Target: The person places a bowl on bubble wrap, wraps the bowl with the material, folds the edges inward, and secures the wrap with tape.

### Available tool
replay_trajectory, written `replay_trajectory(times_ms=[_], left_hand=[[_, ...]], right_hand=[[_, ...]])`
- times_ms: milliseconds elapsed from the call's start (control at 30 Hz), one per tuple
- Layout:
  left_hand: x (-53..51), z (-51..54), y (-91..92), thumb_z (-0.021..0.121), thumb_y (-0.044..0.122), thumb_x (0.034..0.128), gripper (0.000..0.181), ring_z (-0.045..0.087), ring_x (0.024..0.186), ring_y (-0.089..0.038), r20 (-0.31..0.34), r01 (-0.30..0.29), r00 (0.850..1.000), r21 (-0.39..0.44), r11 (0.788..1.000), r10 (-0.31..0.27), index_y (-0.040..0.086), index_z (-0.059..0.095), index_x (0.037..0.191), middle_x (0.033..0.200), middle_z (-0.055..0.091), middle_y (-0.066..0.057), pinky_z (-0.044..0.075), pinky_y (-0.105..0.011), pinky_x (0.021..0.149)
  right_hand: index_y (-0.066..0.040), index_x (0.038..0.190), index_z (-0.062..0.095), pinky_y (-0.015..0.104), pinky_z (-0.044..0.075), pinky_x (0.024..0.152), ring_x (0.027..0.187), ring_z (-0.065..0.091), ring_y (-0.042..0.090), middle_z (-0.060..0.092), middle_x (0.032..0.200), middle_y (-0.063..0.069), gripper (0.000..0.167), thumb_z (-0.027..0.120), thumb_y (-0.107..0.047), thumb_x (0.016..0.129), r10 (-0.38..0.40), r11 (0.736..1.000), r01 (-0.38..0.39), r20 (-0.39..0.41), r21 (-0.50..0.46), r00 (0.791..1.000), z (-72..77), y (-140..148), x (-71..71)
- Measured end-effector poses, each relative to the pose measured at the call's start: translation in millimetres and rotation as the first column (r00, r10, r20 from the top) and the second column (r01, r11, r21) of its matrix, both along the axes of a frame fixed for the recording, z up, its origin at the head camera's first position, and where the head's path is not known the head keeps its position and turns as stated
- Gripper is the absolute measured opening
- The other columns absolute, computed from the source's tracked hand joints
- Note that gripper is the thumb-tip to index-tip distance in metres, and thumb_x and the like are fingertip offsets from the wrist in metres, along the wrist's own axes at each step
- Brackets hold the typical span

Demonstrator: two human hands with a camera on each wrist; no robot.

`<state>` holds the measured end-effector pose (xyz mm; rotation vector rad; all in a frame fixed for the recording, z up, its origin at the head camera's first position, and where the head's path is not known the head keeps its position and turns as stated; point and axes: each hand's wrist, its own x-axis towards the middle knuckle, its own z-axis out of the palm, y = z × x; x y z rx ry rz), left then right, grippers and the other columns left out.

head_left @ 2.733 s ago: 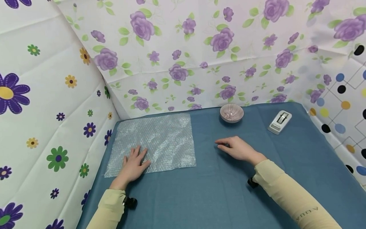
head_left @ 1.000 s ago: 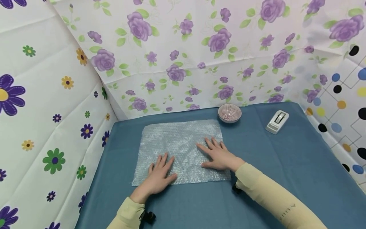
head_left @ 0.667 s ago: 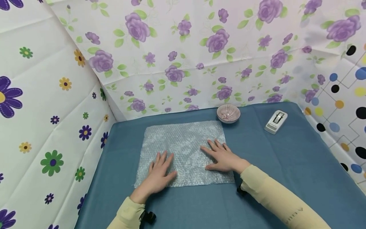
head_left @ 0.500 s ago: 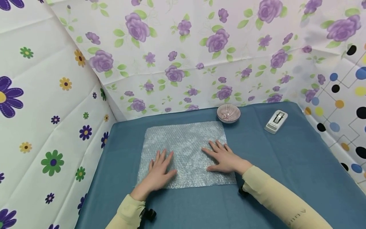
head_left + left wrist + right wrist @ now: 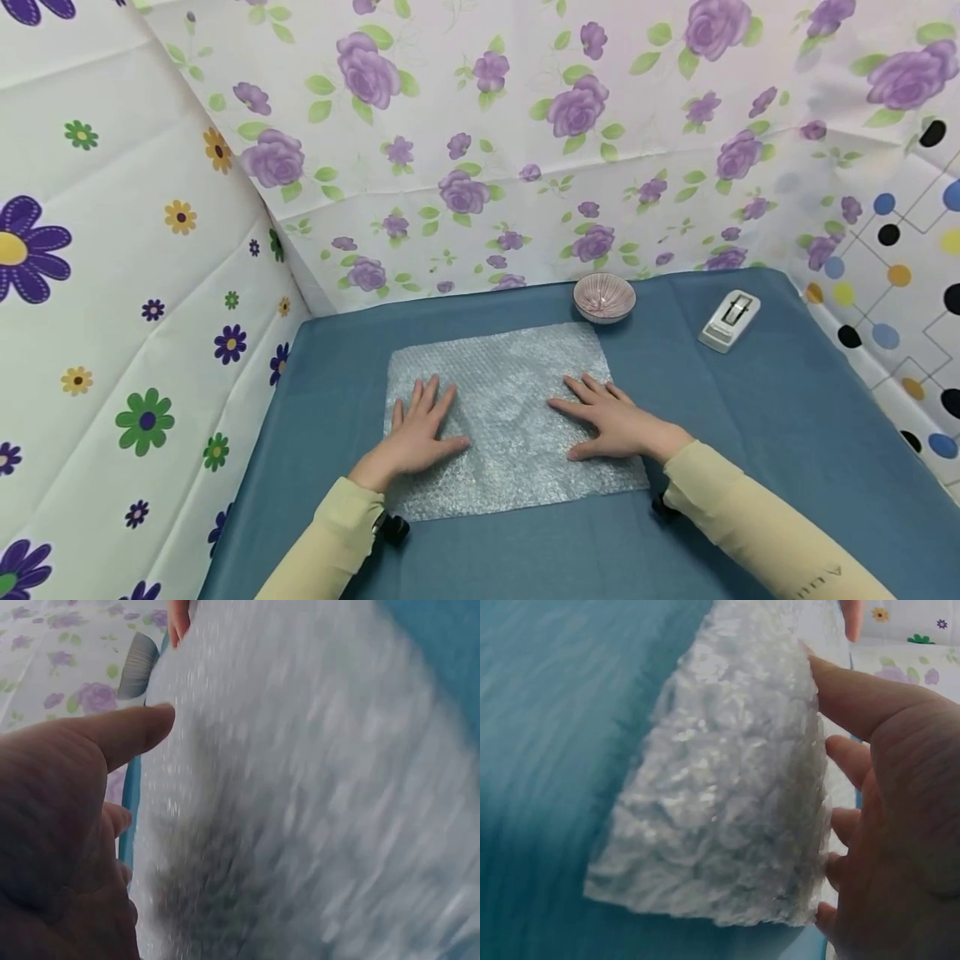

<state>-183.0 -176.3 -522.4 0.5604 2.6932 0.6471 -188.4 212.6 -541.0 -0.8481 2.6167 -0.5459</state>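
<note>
A sheet of clear bubble wrap [image 5: 510, 417] lies flat on the blue cloth, slightly turned. On its left part rests my left hand [image 5: 415, 435], fingers spread, palm down. My right hand [image 5: 618, 421] rests on the right part with its fingers spread too. The left wrist view has the left thumb [image 5: 135, 731] stretched over the wrap [image 5: 315, 772]. In the right wrist view the right hand's fingertips touch the wrap [image 5: 712, 780] near its edge.
A striped bowl [image 5: 603, 298] stands at the back, close to the wrap's far right corner. Farther right lies a white device with a dark slot [image 5: 730, 321]. Patterned sheets [image 5: 465, 150] hang behind and at both sides of the blue-covered table [image 5: 510, 558].
The right hand has come down onto the wrap. The sheet has moved right and toward the front, and turned slightly, with both hands on it. Bowl and device have stayed in place.
</note>
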Motion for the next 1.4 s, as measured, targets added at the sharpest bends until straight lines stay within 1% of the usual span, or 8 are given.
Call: replay_trajectory(times_ms=[233, 467, 633, 867, 967, 1100, 1200, 1400], left_hand=[[-11.7, -0.6, -4.2, 0.067, 0.061, 0.1009, 0.1, -0.018, 0.161, -0.042, 0.039, 0.029, 0.999, -0.035, 0.999, -0.028, 0.016, 0.016, 0.174, 0.178, -0.009, -0.019, -0.011, -0.07, 0.123], [-16.7, -5.5, -7.9, 0.07, 0.068, 0.0959, 0.107, -0.019, 0.161, -0.042, 0.072, 0.054, 0.996, -0.05, 0.997, -0.05, 0.019, 0.015, 0.174, 0.178, -0.012, -0.018, -0.012, -0.069, 0.124], [-18.7, -7.2, -9.1, 0.076, 0.068, 0.0912, 0.116, -0.021, 0.16, -0.041, 0.091, 0.084, 0.993, -0.084, 0.993, -0.076, 0.02, 0.012, 0.175, 0.177, -0.016, -0.017, -0.012, -0.07, 0.123], [-21.1, -3.0, -7.6, 0.084, 0.068, 0.0834, 0.126, -0.021, 0.161, -0.042, 0.121, 0.12, 0.987, -0.09, 0.989, -0.109, 0.021, 0.01, 0.175, 0.177, -0.018, -0.018, -0.014, -0.071, 0.122], [-21.9, -3.2, -6.1, 0.086, 0.068, 0.0809, 0.13, -0.022, 0.16, -0.042, 0.138, 0.121, 0.984, -0.068, 0.99, -0.111, 0.018, 0.01, 0.175, 0.176, -0.019, -0.019, -0.015, -0.072, 0.121], [-22.4, -1.5, -2.2, 0.089, 0.065, 0.0796, 0.131, -0.021, 0.161, -0.042, 0.132, 0.11, 0.986, -0.078, 0.991, -0.099, 0.018, 0.011, 0.175, 0.177, -0.017, -0.019, -0.014, -0.074, 0.121], [-22.3, -0.3, 0.5, 0.09, 0.063, 0.079, 0.13, -0.018, 0.161, -0.042, 0.108, 0.101, 0.99, -0.098, 0.99, -0.09, 0.021, 0.013, 0.175, 0.177, -0.015, -0.019, -0.011, -0.074, 0.121], [-23.0, 0.0, 3.7, 0.091, 0.065, 0.0767, 0.13, -0.013, 0.162, -0.043, 0.073, 0.099, 0.993, -0.137, 0.986, -0.089, 0.022, 0.016, 0.174, 0.177, -0.011, -0.019, -0.009, -0.072, 0.123]], right_hand=[[-0.029, 0.17, 0.037, 0.075, 0.009, 0.122, 0.162, 0.005, 0.049, 0.011, 0.178, 0.017, 0.094, 0.076, -0.065, 0.092, 0.004, 1.0, -0.004, 0.005, -0.004, 1.0, 3.7, 10, 7.7], [-0.027, 0.17, 0.036, 0.077, 0.008, 0.121, 0.161, 0.004, 0.051, 0.011, 0.178, 0.019, 0.097, 0.076, -0.066, 0.09, 0.009, 1.0, -0.009, 0.036, -0.003, 0.999, 4.8, 18, 12.2], [-0.027, 0.17, 0.036, 0.079, 0.006, 0.119, 0.161, 0.001, 0.052, 0.009, 0.178, 0.021, 0.102, 0.077, -0.069, 0.087, 0.025, 0.999, -0.023, 0.068, -0.036, 0.997, -1.8, 25, 8.8], [-0.036, 0.17, 0.034, 0.079, 0.008, 0.118, 0.161, 0.003, 0.052, 0.008, 0.179, 0.017, 0.11, 0.08, -0.074, 0.078, 0.054, 0.995, -0.049, 0.062, -0.081, 0.997, -15.8, 39, 1.7], [-0.03, 0.17, 0.035, 0.081, 0.007, 0.117, 0.159, 0.003, 0.055, 0.009, 0.178, 0.021, 0.11, 0.083, -0.07, 0.079, 0.06, 0.994, -0.052, 0.086, -0.094, 0.994, -6.9, 39, 4.8], [-0.021, 0.17, 0.037, 0.081, 0.007, 0.118, 0.159, 0.003, 0.056, 0.009, 0.177, 0.024, 0.11, 0.085, -0.064, 0.081, 0.046, 0.997, -0.039, 0.115, -0.059, 0.992, 10.7, 34, 10.5], [-0.018, 0.17, 0.037, 0.079, 0.009, 0.119, 0.16, 0.004, 0.055, 0.009, 0.177, 0.024, 0.11, 0.085, -0.062, 0.082, 0.04, 0.999, -0.036, 0.116, -0.036, 0.992, 14.0, 34, 11.2], [-0.02, 0.169, 0.037, 0.082, 0.009, 0.117, 0.158, 0.005, 0.057, 0.01, 0.176, 0.025, 0.108, 0.085, -0.061, 0.082, 0.067, 0.995, -0.058, 0.111, -0.08, 0.992, 12.0, 40, 7.6]])
